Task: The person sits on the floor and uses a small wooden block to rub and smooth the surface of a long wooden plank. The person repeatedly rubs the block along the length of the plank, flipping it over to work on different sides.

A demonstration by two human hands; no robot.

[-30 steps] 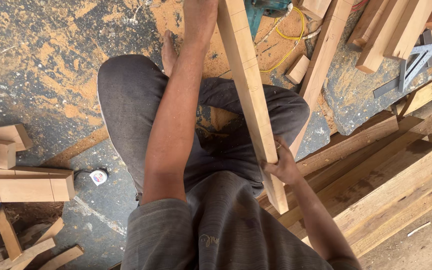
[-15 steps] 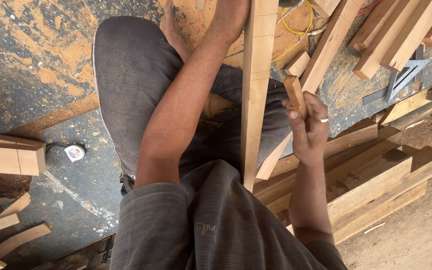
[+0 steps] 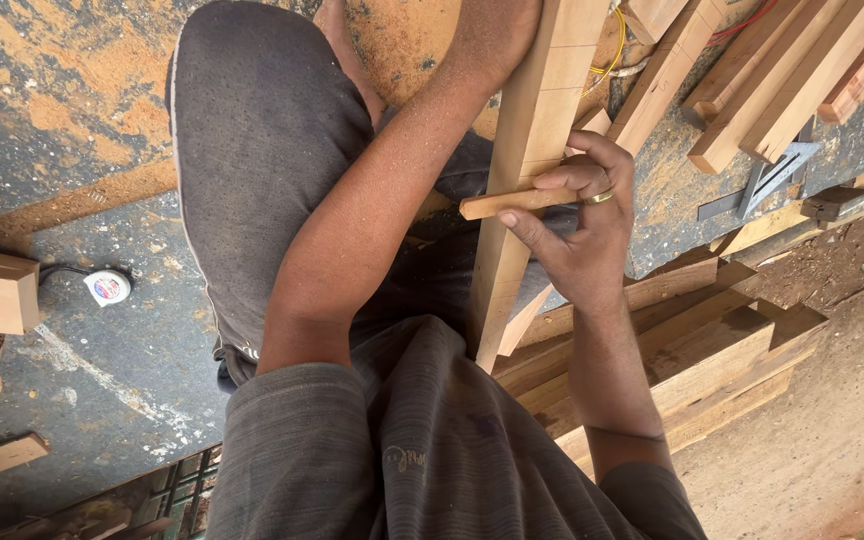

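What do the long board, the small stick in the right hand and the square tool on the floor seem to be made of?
Long board: pale, planed, unfinished wood, grain visible. Small stick, held by the right hand: similar bare wood, slightly darker. Square tool: grey with a dull sheen, probably metal. The left hand grips the board higher up.

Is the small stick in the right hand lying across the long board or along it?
Across. The small stick lies crosswise against the long board, gripped by the right hand.
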